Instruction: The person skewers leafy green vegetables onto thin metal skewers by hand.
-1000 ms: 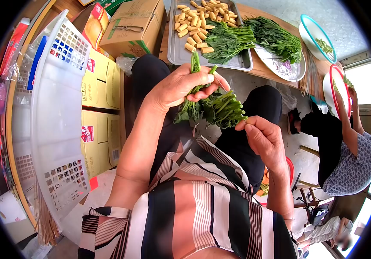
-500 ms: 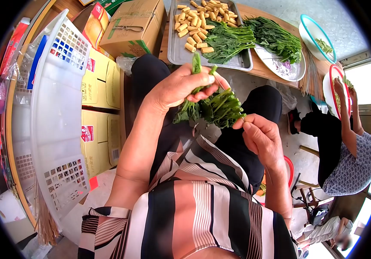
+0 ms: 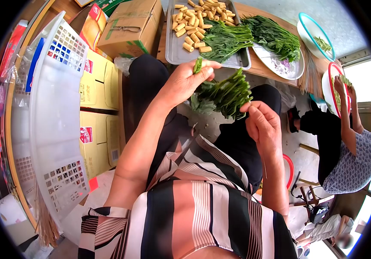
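Above my lap hangs a row of leafy green stems [image 3: 227, 94], side by side, the leaves drooping to the left. My left hand [image 3: 187, 82] is closed on a short green stem [image 3: 198, 65] at the upper left of the row. At the lower right end of the row, my right hand [image 3: 263, 125] pinches with thumb and forefinger; a thin stick or skewer seems to run from the stems into this pinch, and its thin end shows by my right wrist.
Ahead, a metal tray [image 3: 174, 49] holds tan rolls and greens on a wooden table [image 3: 263, 13]; beside it greens lie on a white plate [image 3: 298, 71]. Left are a white basket [image 3: 58, 134] and cardboard boxes [image 3: 129, 26]. Another person [image 3: 349, 164] works at bowls on the right.
My left hand has shifted slightly, its forefinger now pointing right. The hanging greens have spread and risen to the right, and my right hand has moved up a little. The view has tilted slightly.
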`<state>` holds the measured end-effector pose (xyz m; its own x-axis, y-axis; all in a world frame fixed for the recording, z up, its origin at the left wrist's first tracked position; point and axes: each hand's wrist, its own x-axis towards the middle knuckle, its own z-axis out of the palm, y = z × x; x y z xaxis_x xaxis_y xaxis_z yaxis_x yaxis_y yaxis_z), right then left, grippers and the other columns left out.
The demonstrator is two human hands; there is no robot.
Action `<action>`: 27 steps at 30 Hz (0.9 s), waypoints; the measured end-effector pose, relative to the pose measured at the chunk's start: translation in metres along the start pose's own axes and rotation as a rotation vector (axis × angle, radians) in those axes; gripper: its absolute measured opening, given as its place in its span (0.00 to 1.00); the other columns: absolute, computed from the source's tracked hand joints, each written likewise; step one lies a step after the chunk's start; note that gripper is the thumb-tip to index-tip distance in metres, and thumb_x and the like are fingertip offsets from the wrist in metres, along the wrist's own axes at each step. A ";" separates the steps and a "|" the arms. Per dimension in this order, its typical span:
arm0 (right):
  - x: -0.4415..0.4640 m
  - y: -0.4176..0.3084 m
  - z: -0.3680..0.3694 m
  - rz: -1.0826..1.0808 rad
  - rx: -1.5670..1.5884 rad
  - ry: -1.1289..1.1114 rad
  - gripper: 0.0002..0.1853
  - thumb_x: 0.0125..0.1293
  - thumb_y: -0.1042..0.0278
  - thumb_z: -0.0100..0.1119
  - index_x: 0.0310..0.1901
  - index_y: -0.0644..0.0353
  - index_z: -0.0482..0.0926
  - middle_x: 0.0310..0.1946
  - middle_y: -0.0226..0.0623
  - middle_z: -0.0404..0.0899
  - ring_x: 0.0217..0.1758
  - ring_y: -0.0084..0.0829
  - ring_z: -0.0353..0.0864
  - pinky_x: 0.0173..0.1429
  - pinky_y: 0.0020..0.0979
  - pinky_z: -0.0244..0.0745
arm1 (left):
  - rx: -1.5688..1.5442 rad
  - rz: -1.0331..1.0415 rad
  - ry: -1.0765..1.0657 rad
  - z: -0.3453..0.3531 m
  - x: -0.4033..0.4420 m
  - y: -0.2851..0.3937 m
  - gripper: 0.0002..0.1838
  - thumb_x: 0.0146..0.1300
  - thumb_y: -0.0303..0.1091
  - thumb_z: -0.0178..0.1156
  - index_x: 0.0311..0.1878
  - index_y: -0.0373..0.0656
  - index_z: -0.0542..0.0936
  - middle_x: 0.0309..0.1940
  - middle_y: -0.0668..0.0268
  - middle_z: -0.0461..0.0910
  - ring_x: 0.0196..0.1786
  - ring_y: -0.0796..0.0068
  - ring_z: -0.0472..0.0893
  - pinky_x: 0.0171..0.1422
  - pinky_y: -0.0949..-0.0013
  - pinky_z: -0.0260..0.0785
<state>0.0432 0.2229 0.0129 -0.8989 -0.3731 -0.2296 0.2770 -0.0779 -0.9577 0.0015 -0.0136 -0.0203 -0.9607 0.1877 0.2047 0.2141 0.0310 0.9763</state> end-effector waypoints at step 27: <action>0.028 0.000 0.007 -0.119 0.071 0.201 0.04 0.66 0.71 0.58 0.39 0.61 0.76 0.19 0.20 0.71 0.14 0.08 0.55 0.18 0.16 0.46 | -0.697 -0.425 -0.229 0.034 -0.012 0.011 0.16 0.71 0.40 0.53 0.47 0.33 0.76 0.34 0.62 0.80 0.28 0.80 0.76 0.28 0.80 0.66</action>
<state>0.0205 0.2063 0.0076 -0.9741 -0.1665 -0.1527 0.1820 -0.1774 -0.9672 0.0216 0.0176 -0.0147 -0.8594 0.4932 -0.1350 -0.3870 -0.4546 0.8023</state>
